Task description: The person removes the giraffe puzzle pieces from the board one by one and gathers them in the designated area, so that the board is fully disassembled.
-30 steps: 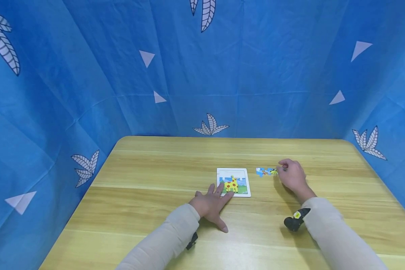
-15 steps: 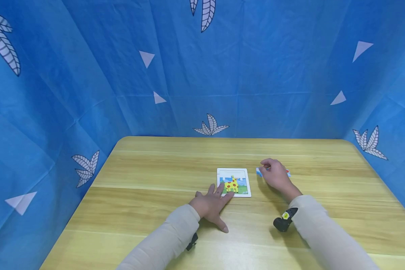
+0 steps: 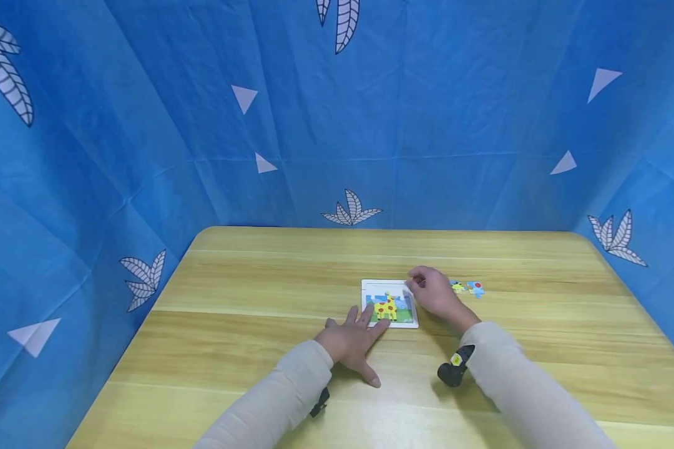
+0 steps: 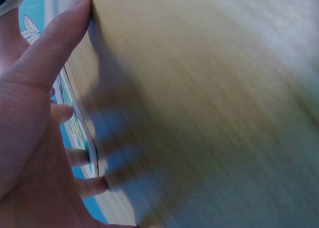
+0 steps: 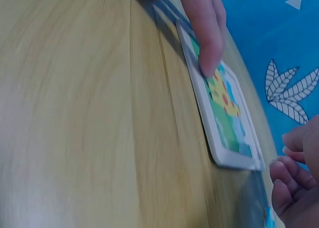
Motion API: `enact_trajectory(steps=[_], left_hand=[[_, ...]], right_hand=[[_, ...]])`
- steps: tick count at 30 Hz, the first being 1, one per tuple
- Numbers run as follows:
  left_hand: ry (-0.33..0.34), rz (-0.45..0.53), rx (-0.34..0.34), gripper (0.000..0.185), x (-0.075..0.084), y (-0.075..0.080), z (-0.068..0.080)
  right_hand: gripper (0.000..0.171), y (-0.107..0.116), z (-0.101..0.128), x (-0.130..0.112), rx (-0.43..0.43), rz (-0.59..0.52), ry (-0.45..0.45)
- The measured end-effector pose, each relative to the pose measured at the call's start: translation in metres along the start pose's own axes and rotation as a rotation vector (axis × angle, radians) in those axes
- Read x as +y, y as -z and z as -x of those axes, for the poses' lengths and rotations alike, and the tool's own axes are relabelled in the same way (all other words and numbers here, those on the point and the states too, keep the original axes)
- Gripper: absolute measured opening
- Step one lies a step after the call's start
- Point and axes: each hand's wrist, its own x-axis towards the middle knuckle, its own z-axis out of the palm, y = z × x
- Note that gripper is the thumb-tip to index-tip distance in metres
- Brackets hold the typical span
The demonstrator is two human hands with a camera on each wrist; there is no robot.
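Puzzle tray (image 3: 389, 304) lies mid-table, nearer the front edge than the loose pieces (image 3: 467, 287). My left hand (image 3: 349, 340) stays flat, fingers straight, pinning the tray's near left corner. My right hand (image 3: 434, 292) has come across from those pieces to the tray's far right corner — fingers curled, seemingly pinching a piece, though I cannot tell; the next one probably goes in here.

puzzle tray (image 3: 389, 285) mid-table (image 3: 258, 274) — loose pieces (image 3: 467, 287) right of it, seemingly just apart.
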Motion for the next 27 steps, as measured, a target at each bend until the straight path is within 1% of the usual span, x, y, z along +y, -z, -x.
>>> enact_trajectory(steps=[10, 14, 22, 27], left_hand=[[0.003, -0.016, 0.004, 0.113, 0.0, 0.0, -0.001], [0.003, -0.025, 0.004, 0.112, 0.0, 0.0, -0.002], [0.004, -0.022, -0.002, 0.111, 0.0, -0.001, -0.002], [0.002, -0.03, 0.0, 0.11, 0.0, 0.0, -0.001]], right_hand=[[0.03, -0.01, -0.005, -0.017, -0.076, -0.012, 0.051], [0.027, -0.016, -0.006, -0.022, -0.105, -0.021, 0.074], [0.018, -0.024, -0.008, -0.029, -0.188, 0.037, 0.117], [0.016, -0.028, -0.008, -0.03, -0.231, 0.043, 0.127]])
